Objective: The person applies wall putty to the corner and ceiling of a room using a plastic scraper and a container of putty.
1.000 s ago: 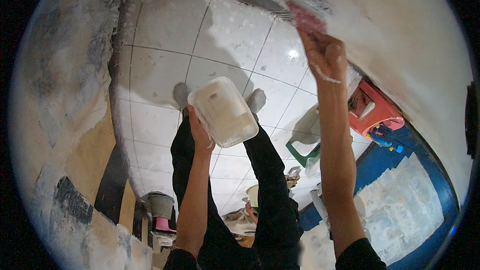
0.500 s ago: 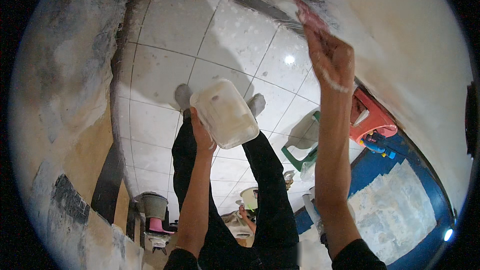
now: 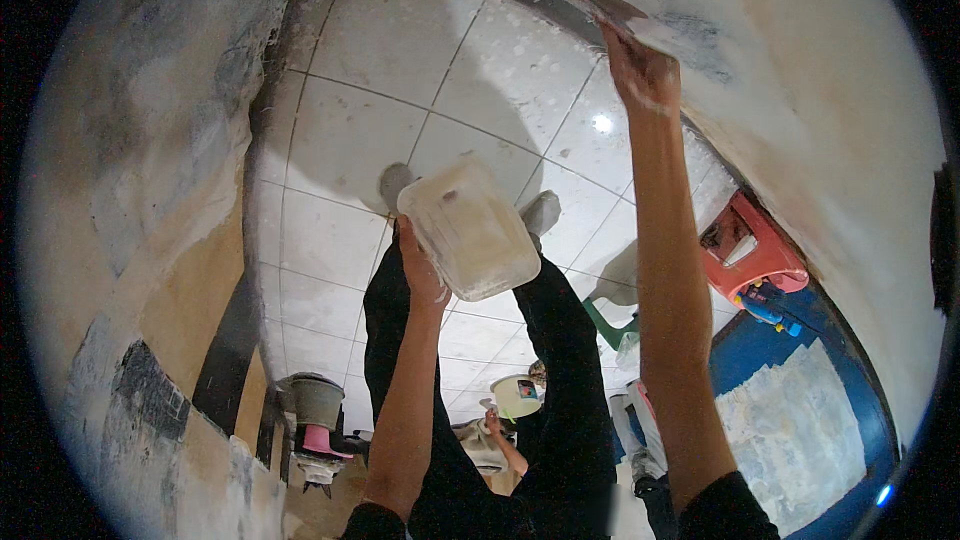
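My left hand [image 3: 424,275] is closed around the near-left edge of a whitish rectangular plastic tub [image 3: 470,230], smeared with pale paste inside. The tub is held above the tiles, between my feet. My right hand [image 3: 643,72], arm stretched far forward, is closed on a putty knife [image 3: 612,8]. Its blade is beside the foot of the pale plastered wall [image 3: 820,90]; I cannot tell whether it touches. Whitish smears mark the wrist. Dark scraped patches show on the wall just right of that hand.
A red plastic stool [image 3: 765,255] stands by the right wall, a blue tool [image 3: 768,315] near it. A green stool [image 3: 605,325] is partly hidden. Behind me are a co-worker's hand [image 3: 492,422], a pale bucket [image 3: 516,396], and a grey bucket [image 3: 316,402] over a pink stool [image 3: 322,440].
My right hand has moved slightly left and lower in the view, bringing the putty knife closer to the wall's foot. The tub stays in my left hand; the whole view has shifted slightly.
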Demonstrator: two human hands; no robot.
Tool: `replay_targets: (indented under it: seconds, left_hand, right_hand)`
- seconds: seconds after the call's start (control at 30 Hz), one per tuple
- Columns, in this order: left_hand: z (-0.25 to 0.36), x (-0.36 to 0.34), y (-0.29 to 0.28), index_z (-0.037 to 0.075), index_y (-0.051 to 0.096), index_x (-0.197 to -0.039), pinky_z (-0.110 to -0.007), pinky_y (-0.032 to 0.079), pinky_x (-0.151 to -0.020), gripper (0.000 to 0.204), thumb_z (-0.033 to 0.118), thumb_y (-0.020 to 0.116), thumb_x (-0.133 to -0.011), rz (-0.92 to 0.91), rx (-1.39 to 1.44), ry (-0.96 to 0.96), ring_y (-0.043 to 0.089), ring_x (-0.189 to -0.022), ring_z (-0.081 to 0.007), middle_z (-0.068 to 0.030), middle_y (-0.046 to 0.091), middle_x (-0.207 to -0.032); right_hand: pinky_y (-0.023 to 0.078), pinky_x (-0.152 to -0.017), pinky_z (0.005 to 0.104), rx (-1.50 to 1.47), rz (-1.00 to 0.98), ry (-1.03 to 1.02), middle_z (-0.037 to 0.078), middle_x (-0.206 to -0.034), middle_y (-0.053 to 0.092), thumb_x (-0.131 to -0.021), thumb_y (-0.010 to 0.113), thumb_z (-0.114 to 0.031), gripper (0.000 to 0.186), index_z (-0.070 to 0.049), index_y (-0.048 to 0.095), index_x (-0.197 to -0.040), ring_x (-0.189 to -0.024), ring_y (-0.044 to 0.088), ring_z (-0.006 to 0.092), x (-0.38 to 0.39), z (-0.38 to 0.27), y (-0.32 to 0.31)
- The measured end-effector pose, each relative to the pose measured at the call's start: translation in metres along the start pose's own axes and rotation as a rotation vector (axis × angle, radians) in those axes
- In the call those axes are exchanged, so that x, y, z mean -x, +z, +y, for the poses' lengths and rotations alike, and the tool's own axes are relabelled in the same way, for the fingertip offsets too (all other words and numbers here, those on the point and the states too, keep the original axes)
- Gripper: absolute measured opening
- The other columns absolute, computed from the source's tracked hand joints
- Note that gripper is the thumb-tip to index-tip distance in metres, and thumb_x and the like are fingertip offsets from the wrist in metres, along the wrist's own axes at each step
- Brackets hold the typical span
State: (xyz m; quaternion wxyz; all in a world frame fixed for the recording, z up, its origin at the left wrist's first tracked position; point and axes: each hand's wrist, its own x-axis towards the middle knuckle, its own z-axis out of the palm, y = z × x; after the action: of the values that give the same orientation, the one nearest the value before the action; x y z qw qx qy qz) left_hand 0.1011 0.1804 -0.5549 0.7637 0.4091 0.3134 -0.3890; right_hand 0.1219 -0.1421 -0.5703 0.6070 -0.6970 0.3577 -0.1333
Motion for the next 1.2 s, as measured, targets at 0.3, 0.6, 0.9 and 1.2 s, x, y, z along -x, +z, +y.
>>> replay_targets:
  seconds: [0.3, 0.6, 0.9, 1.2]
  left_hand:
    - [-0.006, -0.014, 0.026, 0.005, 0.036, -0.131, -0.038, 0.037, -0.099, 0.058, 0.049, 0.036, -0.093, -0.036, 0.055, -0.037, 0.047, -0.115, -0.0239, -0.0122, 0.049, -0.123]
    - [0.045, 0.015, 0.044, 0.005, 0.034, -0.133, -0.036, 0.042, -0.094, 0.07, 0.057, 0.043, -0.087, -0.137, -0.125, 0.093, 0.049, -0.112, -0.0232, -0.0134, 0.049, -0.121]
    - [0.116, 0.033, 0.141, 0.002, 0.032, -0.132, -0.036, 0.042, -0.094, 0.075, 0.06, 0.04, -0.086, -0.322, -0.196, 0.297, 0.05, -0.11, -0.0233, -0.0149, 0.048, -0.119]
    - [0.131, 0.05, 0.178, 0.005, 0.035, -0.131, -0.031, 0.048, -0.085, 0.065, 0.056, 0.035, -0.09, -0.312, -0.104, 0.201, 0.053, -0.103, -0.0189, -0.0113, 0.051, -0.115]
  right_hand:
    - [0.039, -0.101, 0.0476, 0.081, 0.037, -0.082, 0.027, -0.125, 0.041, -0.092, 0.034, -0.004, 0.031, 0.011, 0.037, -0.119, -0.11, 0.047, 0.0376, -0.064, 0.073, -0.02]
    - [0.047, -0.083, 0.0324, 0.844, -0.147, 0.021, 0.012, -0.106, 0.059, -0.086, 0.054, -0.011, 0.022, -0.003, 0.055, -0.106, -0.095, 0.057, 0.0251, 0.098, -0.126, 0.011]
    - [0.047, -0.067, 0.0233, 0.546, 0.05, 0.011, 0.01, -0.087, 0.063, -0.085, 0.055, -0.001, 0.015, 0.005, 0.054, -0.099, -0.079, 0.058, 0.0097, 0.187, -0.277, 0.02]
    - [0.048, -0.05, 0.0339, 0.71, -0.105, 0.064, 0.019, -0.065, 0.06, -0.082, 0.054, -0.004, 0.011, 0.002, 0.053, -0.091, -0.059, 0.064, 0.0324, 0.144, -0.315, 0.068]
